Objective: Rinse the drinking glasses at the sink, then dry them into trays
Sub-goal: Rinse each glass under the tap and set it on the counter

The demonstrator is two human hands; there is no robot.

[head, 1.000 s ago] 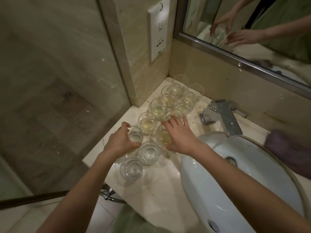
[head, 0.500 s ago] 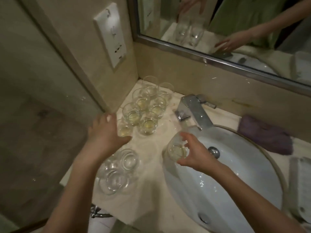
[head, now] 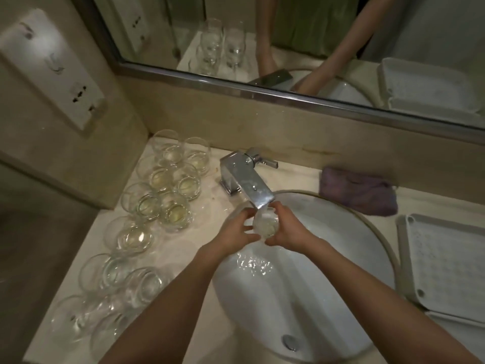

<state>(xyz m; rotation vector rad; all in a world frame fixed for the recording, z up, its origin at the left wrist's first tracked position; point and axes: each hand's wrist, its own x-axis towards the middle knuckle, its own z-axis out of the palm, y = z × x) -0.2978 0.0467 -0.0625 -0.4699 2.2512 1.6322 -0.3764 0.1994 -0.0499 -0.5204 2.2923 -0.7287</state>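
Observation:
A small clear drinking glass (head: 265, 225) sits under the spout of the chrome tap (head: 249, 183), over the white sink basin (head: 328, 258). My right hand (head: 290, 229) grips it from the right and my left hand (head: 237, 229) holds its left side. Water runs into the glass and ripples in the basin below. Several more glasses (head: 147, 206) stand in a group on the counter to the left, the far ones holding yellowish liquid, the near ones (head: 118, 274) clear.
A white perforated tray (head: 446, 266) lies on the counter right of the basin. A purple cloth (head: 359, 190) rests behind the basin by the wall. A mirror (head: 288, 43) runs along the back and a socket plate (head: 49, 69) is on the left wall.
My right hand carried a glass from the counter to under the tap. My left hand left the group of glasses and joined it on the glass. The view swung right.

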